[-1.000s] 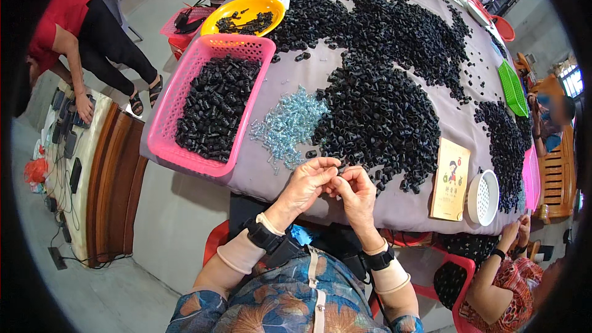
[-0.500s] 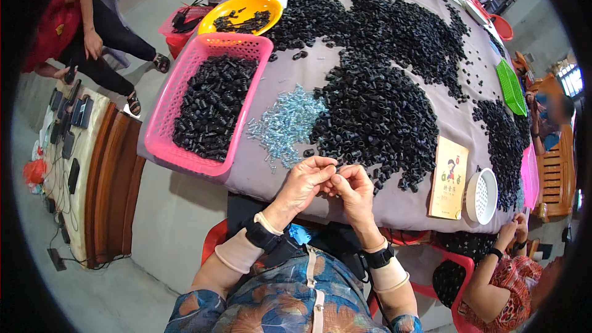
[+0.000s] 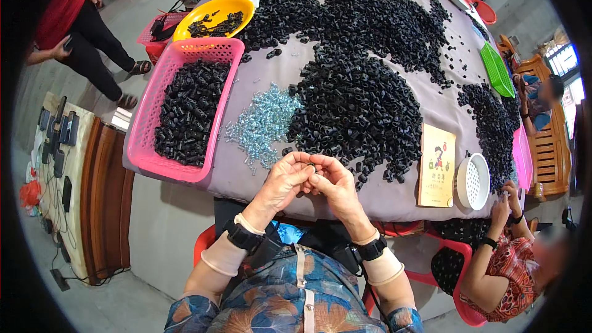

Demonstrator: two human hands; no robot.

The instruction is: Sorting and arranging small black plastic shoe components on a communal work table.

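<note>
My left hand [image 3: 282, 184] and my right hand [image 3: 337, 189] meet over the table's near edge, thumbs and fingertips pinched together. A small dark piece [image 3: 312, 166] shows between the fingertips of both; the fingers mostly cover it. Just beyond them lies a big heap of small black tubular parts [image 3: 357, 111]. Left of that heap is a pile of small clear bluish tubes [image 3: 264, 124]. A pink perforated basket [image 3: 229, 95] stands farther left, with many black pieces [image 3: 190, 108] in it.
A yellow basin [image 3: 246, 9] holds dark pieces behind the basket. To the right are a yellow booklet [image 3: 435, 188], a white perforated bowl [image 3: 473, 182] and a green basket [image 3: 497, 71]. A co-worker's hands [image 3: 507, 200] are at the right edge. Another person [image 3: 86, 43] stands at left.
My hands have drawn closer together, fingertips still pinched. The whole view has shifted a little. The person at left has straightened and lowered an arm.
</note>
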